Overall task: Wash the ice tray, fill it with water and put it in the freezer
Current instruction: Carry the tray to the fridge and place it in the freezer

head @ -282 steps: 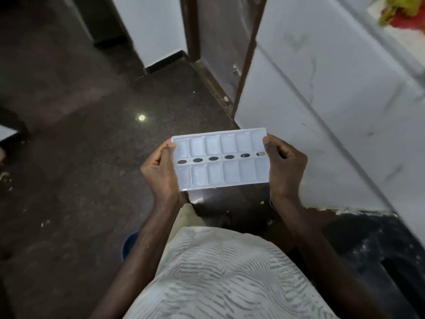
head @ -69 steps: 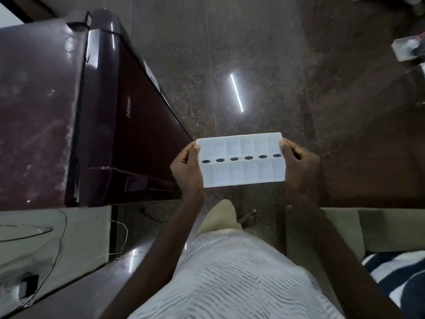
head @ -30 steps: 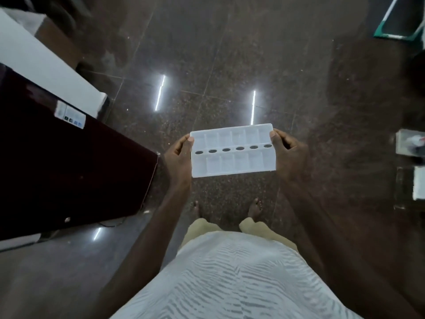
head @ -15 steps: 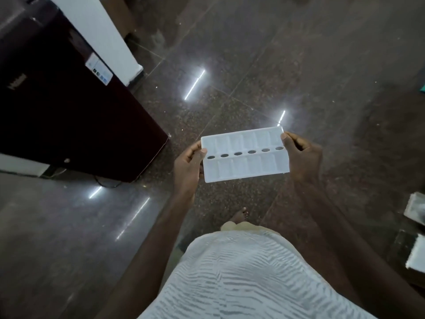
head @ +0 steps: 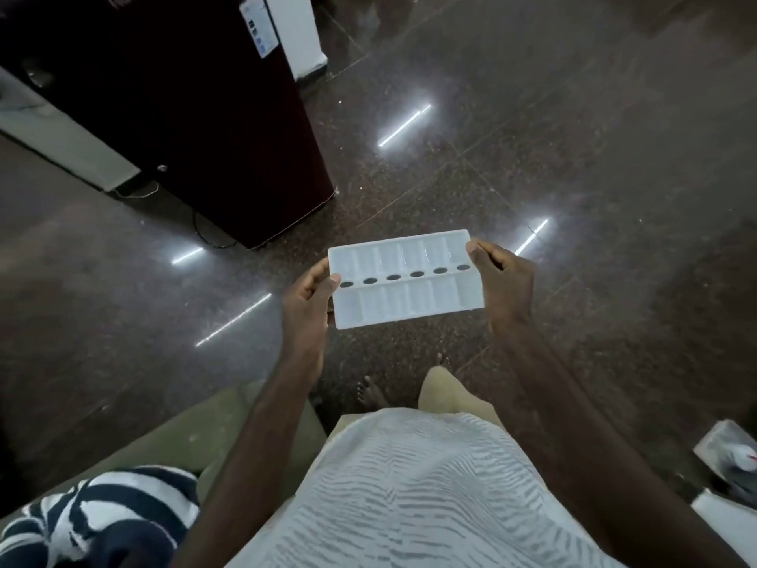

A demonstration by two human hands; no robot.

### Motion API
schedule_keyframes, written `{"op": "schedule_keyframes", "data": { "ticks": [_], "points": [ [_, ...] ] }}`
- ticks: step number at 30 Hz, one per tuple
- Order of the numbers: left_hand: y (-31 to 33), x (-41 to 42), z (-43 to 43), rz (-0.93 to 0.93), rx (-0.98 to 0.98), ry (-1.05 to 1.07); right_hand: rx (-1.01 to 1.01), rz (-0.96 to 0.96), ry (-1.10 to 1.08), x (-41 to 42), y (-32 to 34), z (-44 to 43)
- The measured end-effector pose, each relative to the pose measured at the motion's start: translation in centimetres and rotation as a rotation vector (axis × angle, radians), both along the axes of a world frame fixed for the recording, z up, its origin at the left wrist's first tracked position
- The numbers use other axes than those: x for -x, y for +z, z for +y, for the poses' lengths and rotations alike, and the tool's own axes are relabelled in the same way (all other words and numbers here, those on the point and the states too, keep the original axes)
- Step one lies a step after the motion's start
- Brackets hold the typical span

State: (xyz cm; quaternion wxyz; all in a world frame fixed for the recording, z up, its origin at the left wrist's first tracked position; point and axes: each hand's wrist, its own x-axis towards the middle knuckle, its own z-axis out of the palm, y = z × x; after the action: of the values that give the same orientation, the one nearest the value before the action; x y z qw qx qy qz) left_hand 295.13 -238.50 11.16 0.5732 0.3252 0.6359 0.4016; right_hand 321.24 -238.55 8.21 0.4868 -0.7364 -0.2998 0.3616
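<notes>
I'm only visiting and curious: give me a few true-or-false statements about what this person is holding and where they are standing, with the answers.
1. The left hand and the right hand grip the ice tray at its short ends. True.
2. The ice tray lies on the floor. False: it is held in the air above the floor.
3. A row of six dark oval holes runs along the tray's middle. True.
4. The dark red fridge stands at the person's right. False: it is ahead, to the left.
5. The person wears shoes. False: a bare foot shows below the tray.
</notes>
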Motion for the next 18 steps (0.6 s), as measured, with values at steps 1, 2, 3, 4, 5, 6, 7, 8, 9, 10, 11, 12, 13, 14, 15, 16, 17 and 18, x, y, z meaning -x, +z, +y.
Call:
{"op": "schedule_keyframes", "data": {
  "ticks": [1,2,3,4,5,6,7,8,9,10,11,12,13,14,15,16,17,18],
  "points": [
    [0.1,0.2,-0.4,0.002,-0.004,0.02,0.0,0.008,0.019,0.1,0.0,0.0],
    [0.2,0.3,-0.7,0.005,-0.006,0.042,0.006,0.014,0.04,0.2,0.0,0.1],
    [0.3,0.4,-1.0,0.007,-0.009,0.061,0.015,0.031,0.063,0.3,0.0,0.3],
    [0.3,0.4,-1.3,0.011,-0.009,0.079,0.024,0.058,0.088,0.3,0.0,0.5],
    [0.3,0.3,-1.7,0.01,-0.008,0.101,0.032,0.082,0.119,0.1,0.0,0.7],
    [0.3,0.2,-2.0,0.006,-0.007,0.128,0.037,0.102,0.151,0.0,0.1,1.0],
    [0.4,0.0,-2.2,0.003,-0.009,0.158,0.038,0.117,0.177,-0.2,0.2,1.2],
    [0.4,-0.3,-2.5,0.004,-0.01,0.187,0.039,0.126,0.2,-0.4,0.3,1.5],
    [0.4,-0.6,-2.7,0.005,-0.007,0.21,0.041,0.132,0.221,-0.6,0.5,1.8],
    [0.3,-1.0,-3.0,0.003,-0.004,0.232,0.041,0.141,0.238,-0.9,0.6,2.1],
    [0.2,-1.4,-3.2,-0.004,-0.002,0.255,0.035,0.156,0.255,-1.2,0.7,2.3],
    [0.2,-1.9,-3.4,-0.011,0.0,0.277,0.03,0.166,0.27,-1.6,0.7,2.5],
    [0.3,-2.4,-3.5,-0.012,0.001,0.295,0.029,0.168,0.283,-1.9,0.8,2.7],
    [0.4,-2.9,-3.5,-0.013,0.0,0.308,0.034,0.167,0.293,-2.2,0.8,3.0],
    [0.4,-3.4,-3.5,-0.018,-0.002,0.32,0.041,0.172,0.3,-2.6,0.8,3.1],
    [0.4,-3.8,-3.5,-0.027,-0.001,0.336,0.044,0.179,0.307,-2.9,0.7,3.3],
    [0.4,-4.2,-3.5,-0.035,0.005,0.354,0.046,0.178,0.314,-3.3,0.6,3.5],
    [0.3,-4.7,-3.4,-0.04,0.013,0.373,0.049,0.168,0.324,-3.6,0.6,3.7]
  ]
}}
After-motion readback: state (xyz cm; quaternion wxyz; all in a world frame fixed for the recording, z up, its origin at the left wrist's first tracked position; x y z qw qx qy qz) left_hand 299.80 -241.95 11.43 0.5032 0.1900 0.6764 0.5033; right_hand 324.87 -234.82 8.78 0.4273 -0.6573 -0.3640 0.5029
